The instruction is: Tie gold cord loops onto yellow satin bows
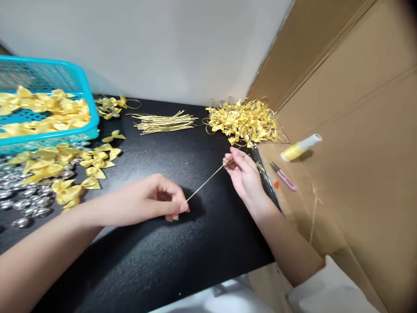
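Basically, both hands are on one thin gold cord (208, 179), pinched nr each end & stretched straight btwn them over the black table (163, 261). L hand (166, 198) has its end btwn thumb & index, other fingers curled under; R hand (243, 171) pinches the far end w/ fingertips, palm partly turned up. Can't tell how much cord is tucked inside R fingers.

Key relation: cord's long axis runs diag., from L hand (closer to the body) up & right to R hand (farther out).

Beyond, approx straight ahead of L hand, a bundle of gold cords (164, 122) lies w/ its long axis roughly L–R. Just past R fingertips = a pile of looped yellow bows (244, 120), so R is the nearer hand there. Loose yellow bows (94, 172) & silver beads (29, 202) sit on L's side, nr that forearm; behind them, a turquoise basket (91, 95) w/ more bows.

Far R, off the table edge, on cardboard (352, 121): pink-handled snips (283, 177), a small red piece (276, 184), & a white tube w/ yellow wrap (299, 148).
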Motion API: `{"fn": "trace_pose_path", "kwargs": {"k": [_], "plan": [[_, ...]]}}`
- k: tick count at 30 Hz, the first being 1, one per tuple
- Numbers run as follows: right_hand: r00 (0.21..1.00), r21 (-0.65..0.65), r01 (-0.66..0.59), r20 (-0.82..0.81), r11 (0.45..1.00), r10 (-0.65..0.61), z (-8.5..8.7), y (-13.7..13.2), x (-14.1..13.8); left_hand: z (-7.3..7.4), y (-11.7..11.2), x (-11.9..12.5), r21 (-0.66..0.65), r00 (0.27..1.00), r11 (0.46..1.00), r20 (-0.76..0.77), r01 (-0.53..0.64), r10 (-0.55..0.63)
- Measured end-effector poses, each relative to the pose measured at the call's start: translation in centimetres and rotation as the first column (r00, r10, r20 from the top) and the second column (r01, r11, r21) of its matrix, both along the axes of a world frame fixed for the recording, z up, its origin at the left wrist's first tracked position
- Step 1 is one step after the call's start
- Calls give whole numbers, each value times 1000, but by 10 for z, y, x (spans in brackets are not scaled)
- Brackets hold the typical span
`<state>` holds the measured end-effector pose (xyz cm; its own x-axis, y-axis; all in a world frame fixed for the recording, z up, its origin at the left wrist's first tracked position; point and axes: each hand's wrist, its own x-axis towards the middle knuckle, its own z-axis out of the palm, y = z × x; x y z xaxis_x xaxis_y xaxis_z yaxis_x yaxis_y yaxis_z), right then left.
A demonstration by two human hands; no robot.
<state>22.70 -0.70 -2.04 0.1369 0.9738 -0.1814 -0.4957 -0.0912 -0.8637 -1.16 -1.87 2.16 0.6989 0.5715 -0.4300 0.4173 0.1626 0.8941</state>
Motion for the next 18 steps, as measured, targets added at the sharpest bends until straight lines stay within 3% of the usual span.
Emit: {"fn": "trace_pose_path", "kwargs": {"k": [8,13,18], "plan": [[951,9,305,43,952,-305,3,17,28,-9,-39,-52,-151,981,972,-110,-178,162],[936,33,343,79,939,-344,3,19,35,-12,-54,-64,-162,959,955,-180,-249,220],[943,43,308,120,950,-311,-3,18,35,-16,-62,-63,-88,943,954,-206,-285,263]]}}
